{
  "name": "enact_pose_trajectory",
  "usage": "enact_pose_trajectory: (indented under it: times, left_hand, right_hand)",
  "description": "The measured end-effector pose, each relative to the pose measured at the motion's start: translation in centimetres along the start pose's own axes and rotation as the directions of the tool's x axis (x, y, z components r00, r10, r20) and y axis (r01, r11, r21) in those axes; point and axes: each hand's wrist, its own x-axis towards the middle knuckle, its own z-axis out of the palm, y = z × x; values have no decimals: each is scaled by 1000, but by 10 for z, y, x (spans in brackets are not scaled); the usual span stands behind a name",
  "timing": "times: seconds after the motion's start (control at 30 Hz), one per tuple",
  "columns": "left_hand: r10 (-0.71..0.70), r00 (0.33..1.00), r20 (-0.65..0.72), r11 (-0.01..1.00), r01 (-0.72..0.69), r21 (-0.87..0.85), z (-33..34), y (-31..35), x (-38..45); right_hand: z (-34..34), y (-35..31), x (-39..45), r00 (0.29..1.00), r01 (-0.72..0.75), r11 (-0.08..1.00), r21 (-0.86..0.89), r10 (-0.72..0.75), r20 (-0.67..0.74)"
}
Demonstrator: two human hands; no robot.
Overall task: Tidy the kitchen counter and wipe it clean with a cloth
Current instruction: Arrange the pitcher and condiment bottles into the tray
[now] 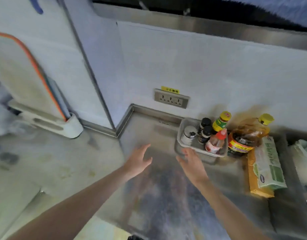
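Head view shows me both bare arms reaching out over the steel desk (pixel 159 196). My left hand (pixel 139 161) hovers above the bare metal with its fingers (pixel 145 147) spread loosely and holding nothing. My right hand (pixel 192 163) is likewise open and empty, its fingers (pixel 187 151) right at the near left corner of a small tray (pixel 197 149); I cannot tell whether they touch the rim. Just beyond those fingers the tray holds a metal shaker (pixel 189 135), two dark-capped jars (pixel 205 129) and a red-capped bottle (pixel 216 142). Behind the tray stands a yellow-capped bottle (pixel 221 121). Right of the tray, well beyond my right fingers, sit a large oil bottle (pixel 251 130) and a jar with a red and yellow label (pixel 240 145), with green and orange packets (pixel 267 168) lying flat beside them. Far ahead of both hands, a socket strip (pixel 171 100) sits in the wall. Off to the left of my left fingers, a cutting board (pixel 23 77) leans in its stand (pixel 50 122). I see no cloth.
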Motion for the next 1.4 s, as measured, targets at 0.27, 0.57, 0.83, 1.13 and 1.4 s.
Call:
enact_pose_trajectory:
  times: [0.27,0.57,0.83,1.13,1.4]
  left_hand:
    - [-374,892,-253,925,379,-30,-63,-114,-153]
    - [-752,500,-429,652,659,-375,-122,-251,-321]
    - [-867,234,-439,493,524,-694,-198,-379,-379]
    - [-837,288,-465,545,360,-758,-259,-482,-344]
    - [-781,320,-536,609,207,-765,-315,-496,-309]
  right_hand:
    - [105,-103,-16,850,401,911,-94,-331,410]
    - [236,-219,-71,551,685,729,-15,-504,665]
    - [375,-324,-108,463,709,705,13,-479,746]
    - [462,-385,-92,607,583,812,-39,-403,685]
    - [496,-422,-53,690,473,881,-15,-359,629]
